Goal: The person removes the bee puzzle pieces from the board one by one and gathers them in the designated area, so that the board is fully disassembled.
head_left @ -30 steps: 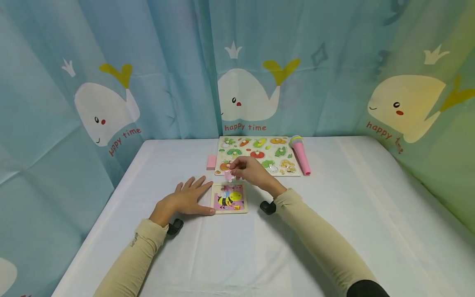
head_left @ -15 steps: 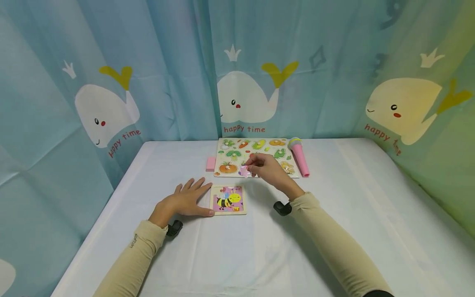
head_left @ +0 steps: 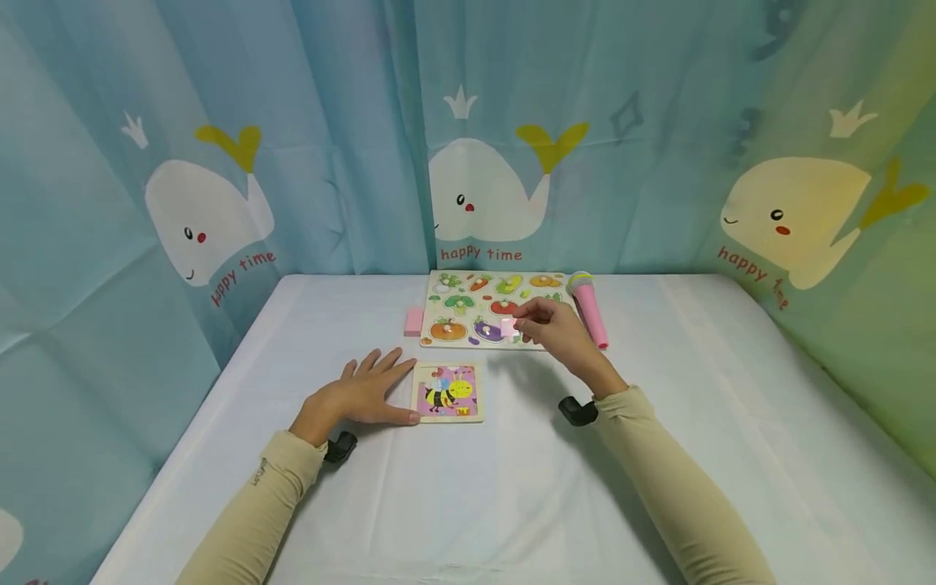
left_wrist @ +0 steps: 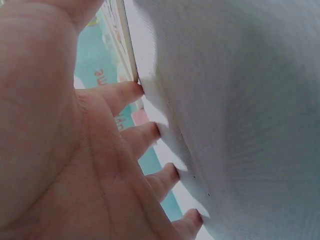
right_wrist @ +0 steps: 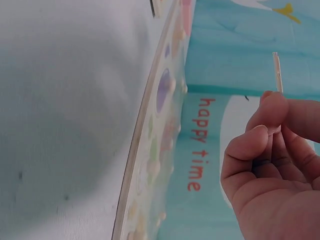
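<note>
While the left hand (head_left: 361,396) rests, fingers spread, against the bee puzzle (head_left: 448,395) on the desk (head_left: 439,504), the right hand (head_left: 561,333), its grip pinched almost closed on a pink piece (head_left: 508,327), has moved rightward, holding it raised near the vegetable board (head_left: 479,312), farther from the puzzle.

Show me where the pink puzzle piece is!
In the head view, the right hand pinches the pink puzzle piece in the air, seen against the vegetable puzzle board, just right of its eggplant.

Pink piece (head_left: 508,327) — partly behind the fingers (right_wrist: 272,110)
</note>
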The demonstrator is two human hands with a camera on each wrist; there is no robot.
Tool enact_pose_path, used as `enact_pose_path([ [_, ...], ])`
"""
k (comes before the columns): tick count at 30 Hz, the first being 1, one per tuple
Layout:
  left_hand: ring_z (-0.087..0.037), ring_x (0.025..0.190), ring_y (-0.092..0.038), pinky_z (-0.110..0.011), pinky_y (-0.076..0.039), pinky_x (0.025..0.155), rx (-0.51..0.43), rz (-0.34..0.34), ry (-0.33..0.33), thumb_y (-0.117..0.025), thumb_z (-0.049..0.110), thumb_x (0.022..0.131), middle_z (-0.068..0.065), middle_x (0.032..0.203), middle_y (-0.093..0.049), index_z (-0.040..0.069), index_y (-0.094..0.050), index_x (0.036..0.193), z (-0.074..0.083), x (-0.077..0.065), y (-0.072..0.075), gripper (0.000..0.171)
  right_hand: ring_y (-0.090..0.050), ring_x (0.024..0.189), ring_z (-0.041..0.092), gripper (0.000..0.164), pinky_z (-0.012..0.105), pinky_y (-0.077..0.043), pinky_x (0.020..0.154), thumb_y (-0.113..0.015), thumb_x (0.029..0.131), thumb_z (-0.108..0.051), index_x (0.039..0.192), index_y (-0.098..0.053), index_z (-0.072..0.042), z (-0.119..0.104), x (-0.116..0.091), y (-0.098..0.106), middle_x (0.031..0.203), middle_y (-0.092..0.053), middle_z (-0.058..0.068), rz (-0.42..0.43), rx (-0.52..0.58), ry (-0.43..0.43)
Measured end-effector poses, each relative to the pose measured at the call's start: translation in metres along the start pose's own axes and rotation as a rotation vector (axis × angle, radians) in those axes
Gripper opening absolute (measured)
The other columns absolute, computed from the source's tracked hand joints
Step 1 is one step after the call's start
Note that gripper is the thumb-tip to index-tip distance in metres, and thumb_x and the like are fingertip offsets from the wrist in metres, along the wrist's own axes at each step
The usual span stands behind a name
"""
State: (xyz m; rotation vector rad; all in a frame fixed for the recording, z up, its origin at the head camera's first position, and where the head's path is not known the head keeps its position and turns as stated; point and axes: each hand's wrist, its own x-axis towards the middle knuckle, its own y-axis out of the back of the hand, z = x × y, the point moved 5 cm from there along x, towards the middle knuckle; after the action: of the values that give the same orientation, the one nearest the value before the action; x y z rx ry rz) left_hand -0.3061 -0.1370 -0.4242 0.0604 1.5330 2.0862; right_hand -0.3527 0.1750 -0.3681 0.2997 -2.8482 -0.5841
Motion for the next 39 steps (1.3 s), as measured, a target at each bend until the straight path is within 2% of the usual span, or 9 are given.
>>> enact_pose_path([
  [6, -0.049, 0.161, -0.005, -0.073, -0.006, 0.123, -0.009, 0.0, 0.006, -0.076, 0.062, 0.092, -0.019, 0.178, -0.012, 0.013, -0.027, 0.171, 0.001, 0.0, 0.0, 0.106, -0.065, 0.082, 0.02, 0.019, 0.033, -0.056, 0.076, -0.066, 0.104, -0.004, 0.117, -0.068, 0.01, 0.002, 0.0, 0.018, 0.101, -0.071, 0.019, 0.037, 0.016, 0.017],
  [12, -0.049, 0.161, -0.005, -0.074, -0.006, 0.122, -0.002, 0.008, -0.004, -0.075, 0.063, 0.092, -0.02, 0.177, -0.012, 0.013, -0.026, 0.172, 0.0, 0.0, 0.001, 0.106, -0.066, 0.084, 0.02, 0.021, 0.027, -0.054, 0.073, -0.064, 0.106, -0.006, 0.12, -0.068, 0.01, 0.001, -0.003, 0.044, 0.106, -0.071, 0.021, 0.106, -0.016, 0.026],
  [17, -0.05, 0.161, -0.005, -0.074, -0.006, 0.122, 0.002, 0.008, -0.002, -0.075, 0.063, 0.092, -0.02, 0.177, -0.012, 0.013, -0.026, 0.172, 0.0, 0.0, 0.002, 0.106, -0.066, 0.084, 0.018, 0.024, 0.022, -0.054, 0.07, -0.061, 0.108, -0.007, 0.122, -0.067, 0.011, 0.008, -0.006, 0.065, 0.109, -0.069, 0.022, 0.174, -0.008, -0.002],
  [23, -0.049, 0.161, -0.004, -0.074, -0.005, 0.122, -0.006, 0.006, 0.004, -0.075, 0.063, 0.092, -0.019, 0.178, -0.012, 0.013, -0.026, 0.172, 0.0, 0.0, 0.001, 0.106, -0.062, 0.082, 0.012, 0.03, 0.021, -0.054, 0.072, -0.061, 0.109, -0.009, 0.13, -0.064, 0.012, 0.023, -0.008, 0.089, 0.105, -0.067, 0.01, 0.238, -0.007, -0.061],
  [30, -0.049, 0.161, -0.004, -0.074, -0.004, 0.122, -0.007, 0.001, 0.001, -0.075, 0.062, 0.093, -0.02, 0.177, -0.012, 0.012, -0.026, 0.172, 0.0, 0.0, 0.0, 0.105, -0.061, 0.077, 0.007, 0.031, 0.019, -0.051, 0.065, -0.06, 0.108, -0.008, 0.13, -0.061, 0.014, 0.044, -0.015, 0.119, 0.089, -0.068, -0.007, 0.336, 0.091, -0.151],
  [34, -0.049, 0.161, -0.003, -0.073, -0.004, 0.123, -0.007, -0.004, 0.0, -0.075, 0.062, 0.093, -0.02, 0.178, -0.011, 0.012, -0.026, 0.172, 0.0, 0.0, 0.0, 0.105, -0.06, 0.079, 0.008, 0.031, 0.018, -0.05, 0.065, -0.059, 0.109, -0.01, 0.131, -0.061, 0.012, 0.054, -0.02, 0.135, 0.089, -0.067, -0.012, 0.377, 0.067, -0.193],
  [39, -0.049, 0.161, -0.004, -0.074, -0.005, 0.122, -0.004, -0.008, -0.008, -0.075, 0.063, 0.092, -0.021, 0.177, -0.011, 0.011, -0.026, 0.171, 0.0, 0.001, 0.0, 0.107, -0.059, 0.085, 0.01, 0.035, 0.021, -0.052, 0.069, -0.059, 0.111, -0.017, 0.136, -0.062, 0.007, 0.071, -0.026, 0.149, 0.092, -0.066, -0.013, 0.386, 0.008, -0.292],
])
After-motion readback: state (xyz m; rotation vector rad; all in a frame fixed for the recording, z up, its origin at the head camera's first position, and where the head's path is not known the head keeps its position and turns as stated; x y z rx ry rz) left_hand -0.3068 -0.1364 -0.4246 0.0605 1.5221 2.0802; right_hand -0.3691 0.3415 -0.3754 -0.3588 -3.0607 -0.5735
